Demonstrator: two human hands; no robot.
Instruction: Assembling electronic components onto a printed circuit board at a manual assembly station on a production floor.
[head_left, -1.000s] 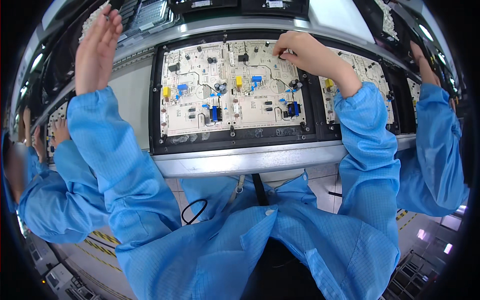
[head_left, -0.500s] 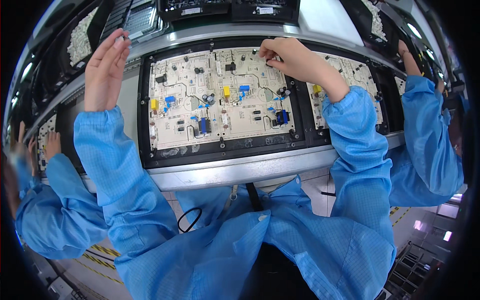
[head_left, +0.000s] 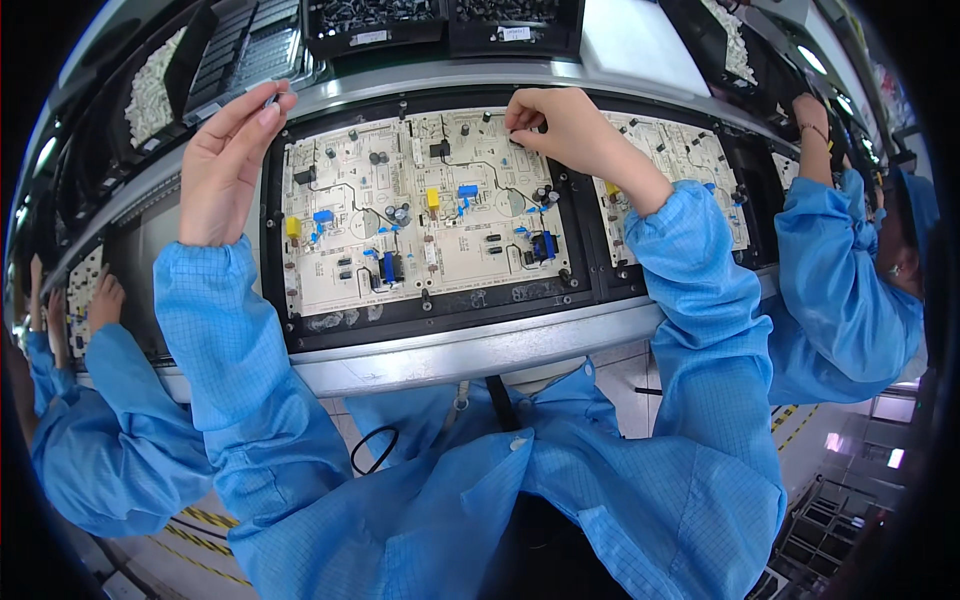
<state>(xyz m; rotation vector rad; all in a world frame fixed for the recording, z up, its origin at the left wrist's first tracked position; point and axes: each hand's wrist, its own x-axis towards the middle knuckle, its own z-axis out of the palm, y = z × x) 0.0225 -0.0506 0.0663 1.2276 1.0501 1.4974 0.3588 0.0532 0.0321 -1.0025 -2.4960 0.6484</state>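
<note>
My left hand is raised at the far left corner of the black frame, thumb and fingertips pinching a small electronic component with thin leads. Its exact kind is too small to tell. Over the far right part of the pale circuit board, my right hand has its fingertips closed on a small dark component, mostly hidden by the fingers. The board carries yellow block capacitors, blue parts, black cylindrical capacitors and a blue-and-black transformer.
Black bins of small dark parts stand beyond the metal rail. Another bin of white parts is at far left. A second framed board lies right. Co-workers in blue sleeves work on both sides.
My left hand has come down and to the right, toward the board, still pinching its component. My right hand stays at the board's far right part. The whole view has shifted slightly.
</note>
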